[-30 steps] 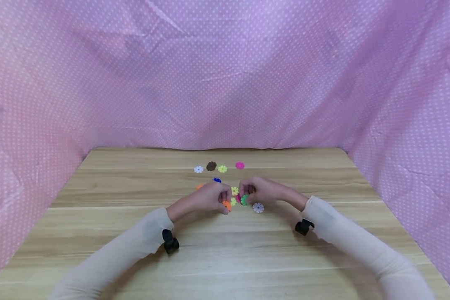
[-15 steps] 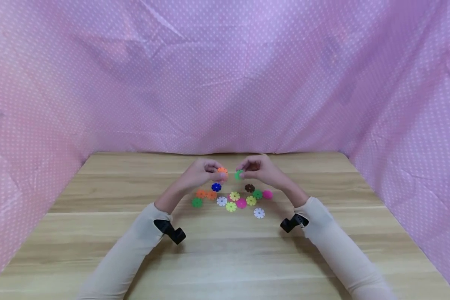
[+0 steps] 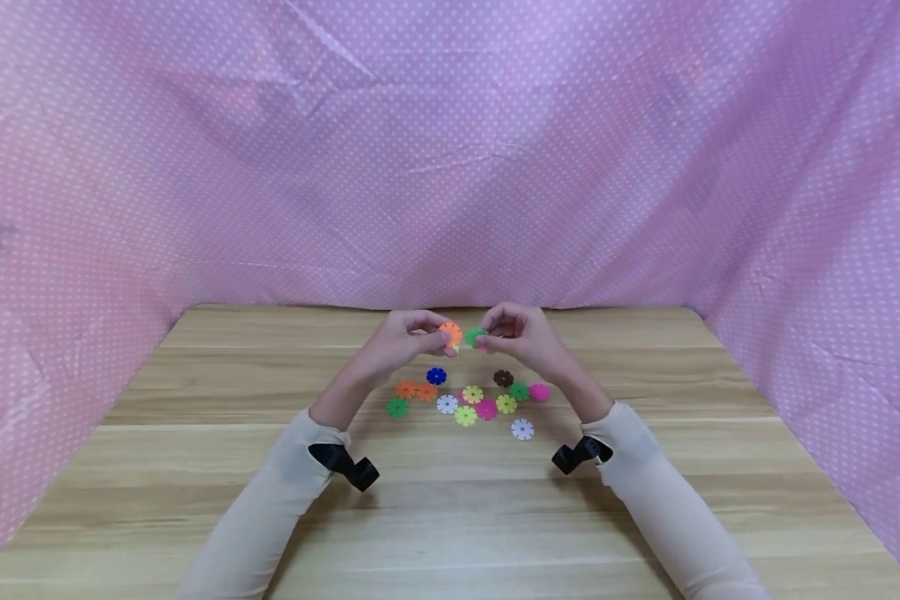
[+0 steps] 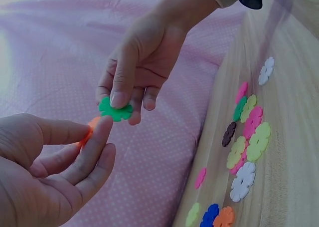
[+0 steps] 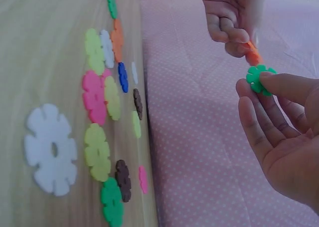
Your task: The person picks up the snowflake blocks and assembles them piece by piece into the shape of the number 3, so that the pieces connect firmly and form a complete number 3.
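Observation:
In the head view my left hand [image 3: 405, 340] pinches an orange notched plastic disc [image 3: 453, 331] between thumb and fingers. Facing it, my right hand [image 3: 523, 335] pinches a green notched disc [image 3: 474, 337]. Both discs are held up above the table, edge towards edge. The left fingers cover much of the orange disc [image 5: 253, 54], and its rim comes close to the green disc [image 5: 257, 78] in the right wrist view. Whether the rims touch I cannot tell. The green disc [image 4: 115, 111] lies nearly flat under the right thumb in the left wrist view.
Several flower-shaped discs lie on the wooden table [image 3: 450, 517] below the hands: a blue disc [image 3: 437, 376], a brown disc [image 3: 503, 378], a white disc [image 3: 522, 429], a pink disc [image 3: 540, 392] and others, some overlapping. A pink dotted cloth [image 3: 450, 167] hangs around the table.
Both hands have lifted off the table with the orange and green discs and moved away from the body. Over the last half second the two discs came closer together.

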Motion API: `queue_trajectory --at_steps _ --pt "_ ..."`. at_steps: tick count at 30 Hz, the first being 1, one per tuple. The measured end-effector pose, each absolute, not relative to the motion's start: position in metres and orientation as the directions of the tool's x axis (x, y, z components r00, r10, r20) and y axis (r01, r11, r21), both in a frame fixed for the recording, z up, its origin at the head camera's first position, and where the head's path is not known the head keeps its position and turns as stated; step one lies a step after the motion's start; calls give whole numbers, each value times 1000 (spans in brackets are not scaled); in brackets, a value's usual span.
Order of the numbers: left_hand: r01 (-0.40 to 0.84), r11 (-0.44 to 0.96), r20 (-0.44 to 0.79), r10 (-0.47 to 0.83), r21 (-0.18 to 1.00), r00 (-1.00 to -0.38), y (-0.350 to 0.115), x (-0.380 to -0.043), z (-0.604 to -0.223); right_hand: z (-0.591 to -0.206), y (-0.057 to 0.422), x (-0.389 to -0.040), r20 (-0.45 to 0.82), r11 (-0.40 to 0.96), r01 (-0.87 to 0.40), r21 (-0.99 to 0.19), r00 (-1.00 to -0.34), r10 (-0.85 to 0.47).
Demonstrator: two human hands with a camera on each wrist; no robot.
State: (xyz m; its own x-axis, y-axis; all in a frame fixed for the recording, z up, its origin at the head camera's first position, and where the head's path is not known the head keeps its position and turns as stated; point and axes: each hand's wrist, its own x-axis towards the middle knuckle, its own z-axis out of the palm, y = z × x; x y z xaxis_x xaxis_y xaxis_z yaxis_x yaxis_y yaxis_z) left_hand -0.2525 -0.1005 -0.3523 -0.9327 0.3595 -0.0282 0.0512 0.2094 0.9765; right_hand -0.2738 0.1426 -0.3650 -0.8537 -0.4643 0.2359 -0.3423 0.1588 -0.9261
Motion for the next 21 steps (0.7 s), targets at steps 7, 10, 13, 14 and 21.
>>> queue_trajectory --at_steps 7,10,13,14,21 --pt "13 140 -38 354 990 -934 -100 -248 -354 -369 141 -269 291 124 -394 -911 -825 -486" --pt "10 128 -36 350 992 -936 -99 -248 -355 -369 140 -268 324 134 -433 -891 -816 -479" --pt "11 122 -32 346 992 -938 -98 -249 -356 -369 139 -268 342 144 -453 -880 -814 -470" --pt "11 120 -31 344 993 -938 -98 -249 -356 -368 139 -267 345 146 -455 -878 -814 -467" --pt "9 92 -24 351 996 -936 -99 -251 -357 -366 137 -267 359 149 -467 -872 -816 -453"
